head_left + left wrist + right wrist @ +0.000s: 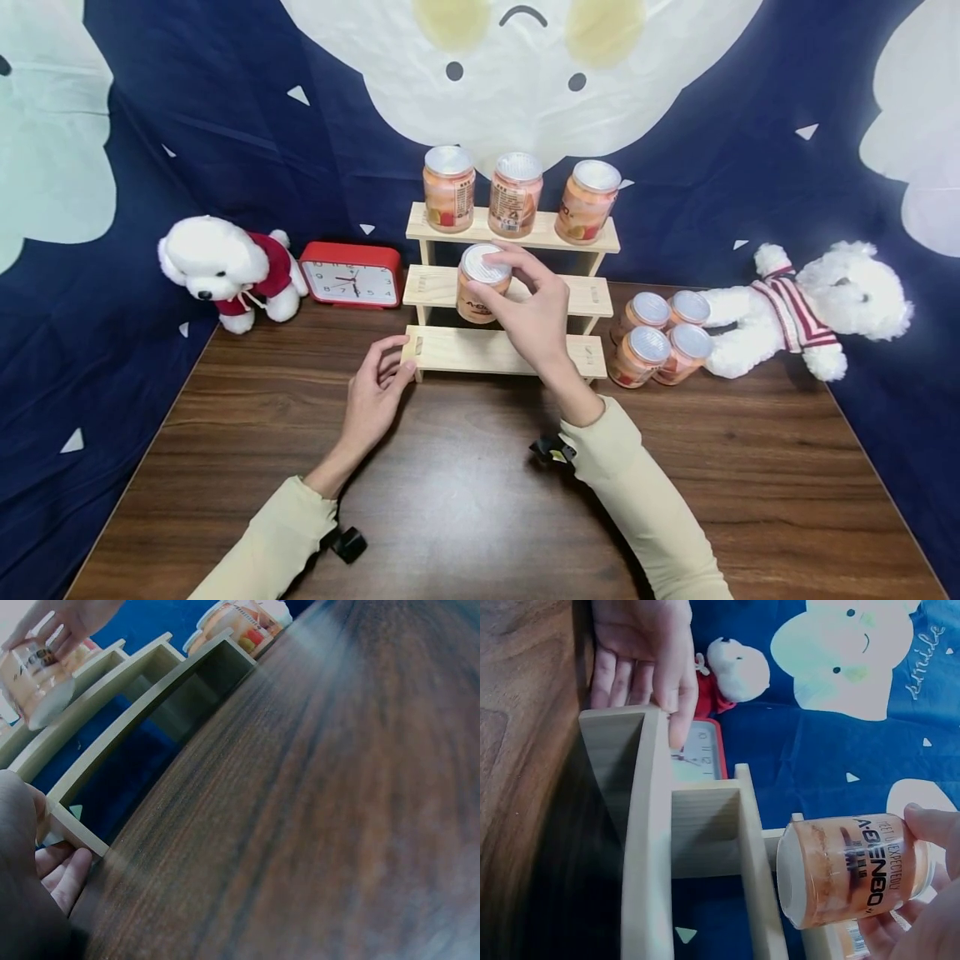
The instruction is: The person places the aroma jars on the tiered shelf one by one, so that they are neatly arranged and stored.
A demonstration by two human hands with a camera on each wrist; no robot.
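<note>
My right hand (525, 308) grips an orange jar with a silver lid (482, 283) by its top, holding it just above the middle step of a three-step wooden rack (450, 350). The same jar (855, 870) shows in the right wrist view, held clear of the shelf, and tilted in the left wrist view (37, 679). My left hand (378, 392) rests with straight fingers against the left end of the rack's lowest step (619, 742). Three similar jars (516, 193) stand on the top step.
Several more jars (663, 333) are grouped on the brown table (465, 500) right of the rack. A white plush dog in red (225, 271) and a red clock (351, 275) are at back left; a striped plush dog (810, 308) lies at right.
</note>
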